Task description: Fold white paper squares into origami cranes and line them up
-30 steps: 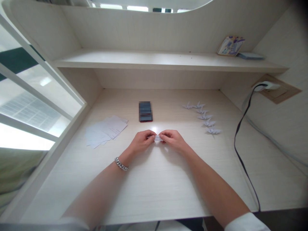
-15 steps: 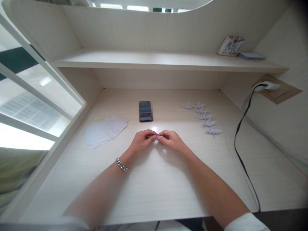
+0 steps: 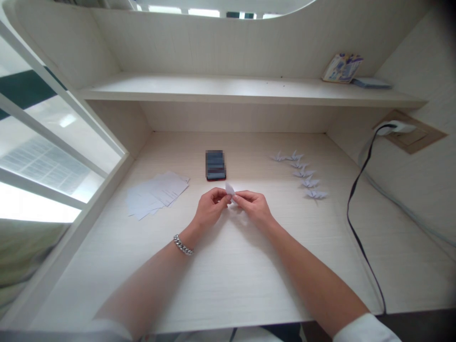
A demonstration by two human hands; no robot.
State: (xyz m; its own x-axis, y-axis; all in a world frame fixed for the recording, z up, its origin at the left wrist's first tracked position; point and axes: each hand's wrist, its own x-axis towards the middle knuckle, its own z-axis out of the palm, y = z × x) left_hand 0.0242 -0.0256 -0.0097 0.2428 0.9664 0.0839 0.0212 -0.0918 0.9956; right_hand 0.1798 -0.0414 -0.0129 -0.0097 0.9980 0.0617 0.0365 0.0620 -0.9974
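Note:
A small folded piece of white paper (image 3: 230, 189) is pinched between my two hands above the middle of the desk, one pointed flap standing up. My left hand (image 3: 211, 207) grips it from the left, thumb against fingers, with a chain bracelet on the wrist. From the right, my right hand (image 3: 255, 206) pinches its lower edge between thumb and fingertips. The fingers hide the paper's lower part. Several folded paper cranes (image 3: 309, 182) stand in a curved row to the right. Loose white paper sheets (image 3: 156, 192) lie overlapping on the left.
Beyond my hands lies a phone (image 3: 215, 165) with a blurred screen. A black cable (image 3: 351, 199) runs from the wall socket (image 3: 413, 133) down the desk's right side. The shelf (image 3: 199, 88) above holds a colourful packet (image 3: 342, 68) and a flat bluish item (image 3: 371, 83).
The folded paper, mostly hidden between the fingers before, now shows a pointed flap rising above them. Both hands have shifted slightly, and the fingertips sit a little higher.

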